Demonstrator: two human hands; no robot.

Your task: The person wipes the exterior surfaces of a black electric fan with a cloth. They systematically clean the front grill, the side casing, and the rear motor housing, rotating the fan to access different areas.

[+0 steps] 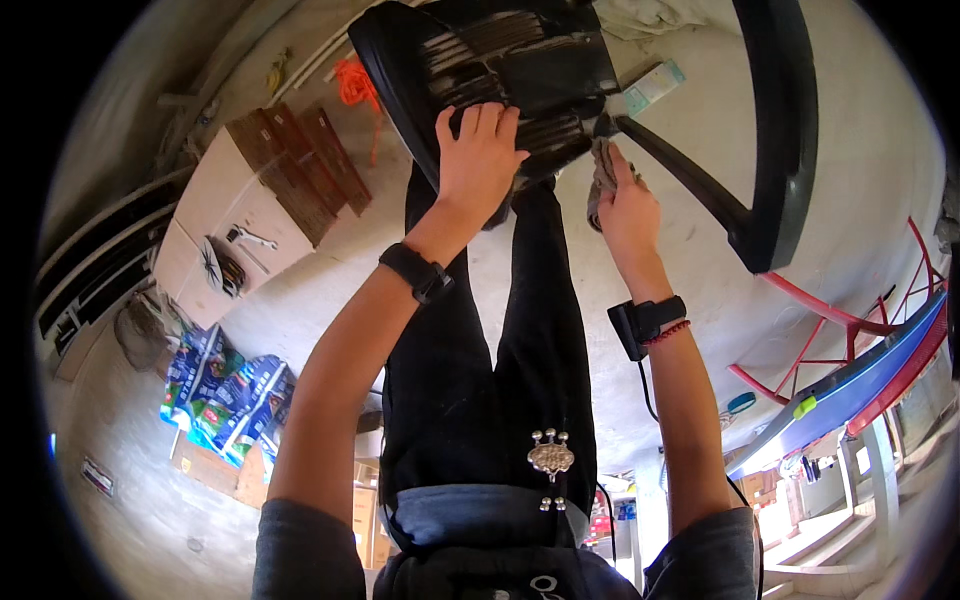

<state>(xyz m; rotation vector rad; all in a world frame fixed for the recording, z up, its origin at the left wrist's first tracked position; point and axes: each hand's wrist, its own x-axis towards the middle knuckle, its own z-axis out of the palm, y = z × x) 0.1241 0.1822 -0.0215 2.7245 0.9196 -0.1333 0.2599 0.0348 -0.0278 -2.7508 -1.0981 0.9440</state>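
My left hand (pixel 480 154) rests with bent, spread fingers on the near edge of a dusty black plastic piece of equipment (pixel 555 71), over its ribbed part. Whether the fingers grip that edge cannot be told. In my right hand (pixel 628 202) is a crumpled grey-brown cloth (pixel 603 180), its upper end beside the joint where a black curved arm (pixel 686 169) meets the body. This arm runs right to a thick black upright part (pixel 784 135). Pale dust lies in the grooves of the ribbed surface.
On the left, an adjustable wrench (pixel 253 238) and other tools lie on a pale box (pixel 247 202) beside brown boards (pixel 300 161). Blue printed bags (pixel 225 397) are on the floor. Red metal legs (pixel 817 304) and a blue panel (pixel 862 375) stand at right. Orange cord (pixel 354 82) lies upper left.
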